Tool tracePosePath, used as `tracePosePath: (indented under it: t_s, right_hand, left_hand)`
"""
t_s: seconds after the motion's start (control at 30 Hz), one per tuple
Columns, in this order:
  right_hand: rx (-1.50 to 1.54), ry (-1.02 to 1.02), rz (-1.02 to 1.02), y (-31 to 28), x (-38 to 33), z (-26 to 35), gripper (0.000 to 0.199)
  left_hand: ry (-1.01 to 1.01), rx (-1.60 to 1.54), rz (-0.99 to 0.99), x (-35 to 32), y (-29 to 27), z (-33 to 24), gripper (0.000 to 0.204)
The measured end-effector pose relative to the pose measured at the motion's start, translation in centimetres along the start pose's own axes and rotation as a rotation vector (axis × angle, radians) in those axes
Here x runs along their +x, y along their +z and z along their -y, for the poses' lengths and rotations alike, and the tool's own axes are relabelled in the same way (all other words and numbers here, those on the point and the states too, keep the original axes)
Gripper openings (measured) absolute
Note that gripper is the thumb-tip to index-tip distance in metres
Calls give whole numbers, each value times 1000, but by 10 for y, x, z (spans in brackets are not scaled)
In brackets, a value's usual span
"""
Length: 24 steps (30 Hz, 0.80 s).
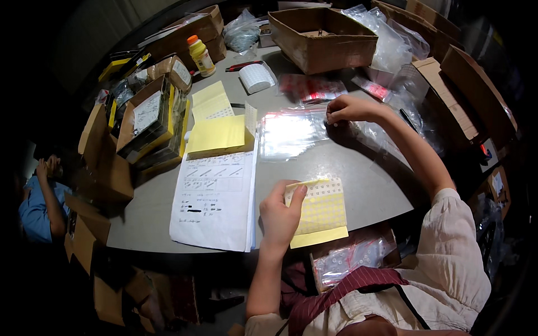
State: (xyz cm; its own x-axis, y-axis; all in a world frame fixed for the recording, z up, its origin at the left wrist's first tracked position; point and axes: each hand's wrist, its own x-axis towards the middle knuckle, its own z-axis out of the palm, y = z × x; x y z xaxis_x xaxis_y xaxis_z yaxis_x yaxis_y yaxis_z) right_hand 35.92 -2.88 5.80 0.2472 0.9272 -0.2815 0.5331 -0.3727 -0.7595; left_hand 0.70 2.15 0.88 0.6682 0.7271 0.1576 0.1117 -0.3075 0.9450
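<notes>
The grey desk (386,193) spreads out beneath and beyond both hands, the left grip (279,217) low over its near edge and the right grip (350,109) further out. Past the right grip, toward the far side, stands an open brown carton (339,56). A stack of papers (207,224) with printed and handwritten marks lies just left of the left grip. Ahead of the left grip, and reaching rightward to the right grip, lies a spread of clear plastic bags (288,134) with red edging. The right grip has its fingers drawn together at the right end of these bags; whether anything is pinched there I cannot tell. The left grip is clamped on a yellow label sheet (319,215), thumb on top, and the sheet extends to the right of that hand. Folded yellow sheets (221,133) rest on the papers, ahead and to the left of the left grip. Well beyond them from that grip are a white label roll (256,78), a yellow bottle (202,57) with an orange cap, and a slim red pen (240,66).
</notes>
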Motion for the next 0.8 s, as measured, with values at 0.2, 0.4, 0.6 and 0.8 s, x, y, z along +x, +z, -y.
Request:
tracePosePath:
  t_s: [0.2,0.4,0.6,0.8]
  right_hand:
    - [-482,65,-172,4,16,5,37]
    - [-728,145,-132,-19,5,5,44]
    - [-441,-253,-49,3,7,11,35]
    - [-552,-217,-92,7,10,5,33]
  left_hand:
    - [-20,-34,-24,-1,2,2,24]
    - [22,16,-13,2,4,2,24]
    - [19,-73,-33,1,5,9,25]
    - [-12,-57,-12,2,4,8,25]
